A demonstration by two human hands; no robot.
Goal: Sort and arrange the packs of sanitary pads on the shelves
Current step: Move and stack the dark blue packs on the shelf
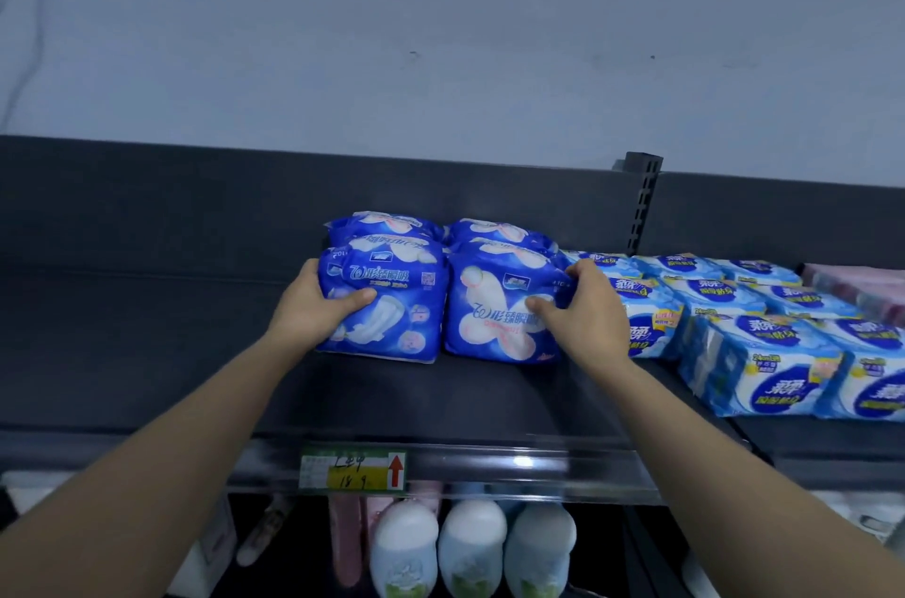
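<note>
Two rows of dark blue pad packs stand on the top dark shelf. My left hand grips the left side of the front left pack, thumb across its face. My right hand grips the right side of the front right pack, thumb on its front. The two front packs stand side by side, touching. More dark blue packs stand behind them.
Light blue and white pad packs lie in rows to the right. Pink packs lie at the far right. A slotted upright post divides the shelf back. A price label sits on the shelf edge; white bottles stand below.
</note>
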